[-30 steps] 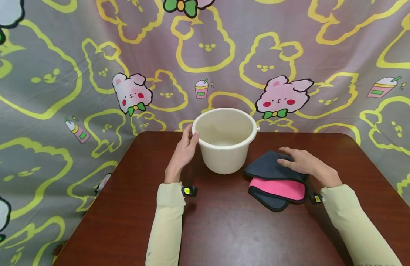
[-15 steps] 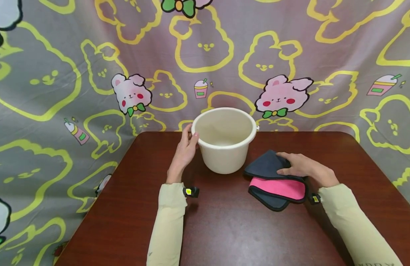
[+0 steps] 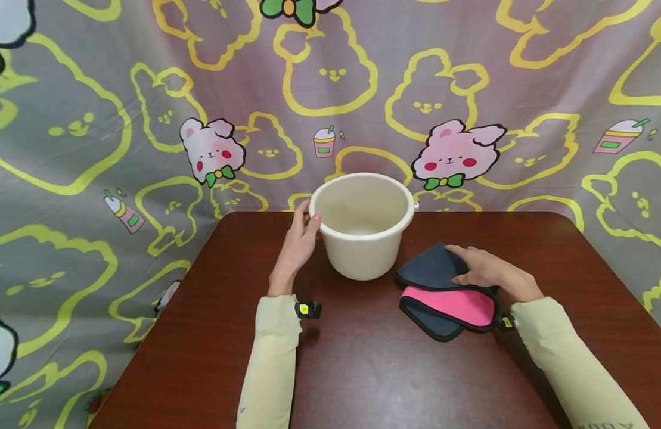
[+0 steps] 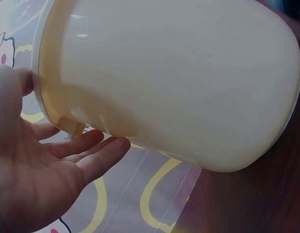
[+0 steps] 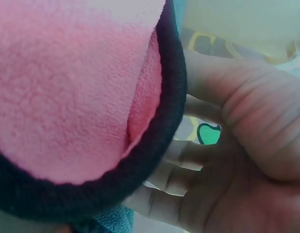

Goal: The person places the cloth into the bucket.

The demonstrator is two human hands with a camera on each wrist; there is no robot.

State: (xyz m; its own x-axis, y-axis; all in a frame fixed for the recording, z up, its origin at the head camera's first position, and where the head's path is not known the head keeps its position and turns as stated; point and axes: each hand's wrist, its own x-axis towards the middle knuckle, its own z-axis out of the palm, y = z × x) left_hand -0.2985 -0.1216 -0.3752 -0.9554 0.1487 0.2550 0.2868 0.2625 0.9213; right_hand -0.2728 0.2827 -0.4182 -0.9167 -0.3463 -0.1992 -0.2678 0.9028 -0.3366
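Note:
A cream plastic bucket (image 3: 362, 256) stands upright on the table, its rim (image 4: 41, 97) at the left met by my left hand (image 3: 299, 241). The thumb lies against the rim, and the other fingers reach along the outer wall in the left wrist view. To the right of the bucket lies a folded cloth (image 3: 429, 268), dark blue outside and pink inside, with black edging. My right hand (image 3: 483, 266) grips its upper dark layer between thumb and fingers. In the right wrist view the cloth's pink fleece (image 5: 67, 92) and black edge hide the fingertips.
The brown wooden table (image 3: 373, 363) runs up to a grey curtain (image 3: 276, 71) printed with yellow outlines and rabbits, which hangs close behind the bucket and along both sides. A small metal knob (image 3: 416, 207) sticks out at the bucket's right rim.
My right hand has settled lower onto the cloth, its fingers drawing in. The cloth's upper layer has shifted slightly right. My left hand and the bucket stay nearly where they were.

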